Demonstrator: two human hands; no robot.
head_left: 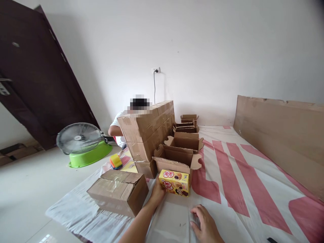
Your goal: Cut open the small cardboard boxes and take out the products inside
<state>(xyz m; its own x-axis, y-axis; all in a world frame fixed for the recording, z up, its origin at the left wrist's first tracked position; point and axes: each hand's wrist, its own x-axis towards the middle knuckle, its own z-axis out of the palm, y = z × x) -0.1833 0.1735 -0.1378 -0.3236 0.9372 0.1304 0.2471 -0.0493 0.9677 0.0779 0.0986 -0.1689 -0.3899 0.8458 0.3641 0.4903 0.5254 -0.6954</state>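
A yellow snack box [177, 184] with red lettering is gripped at its left end by my left hand [158, 192]. It sits low in front of an open cardboard carton [174, 158], whose flaps stand up. My right hand [204, 221] is over the sheet at lower right, fingers curved and apart, holding nothing. To the left of my left forearm lies a taped cardboard box [116, 189]. Beyond it, taped boxes are stacked into a wall [149, 135].
More open cartons [187, 140] line up toward the wall. A person [118, 130] sits behind the stack. A fan [79, 137] rests on a green basin [89, 155]. A tape roll [115, 161] lies on the left, and a large cardboard panel [278, 135] stands on the right.
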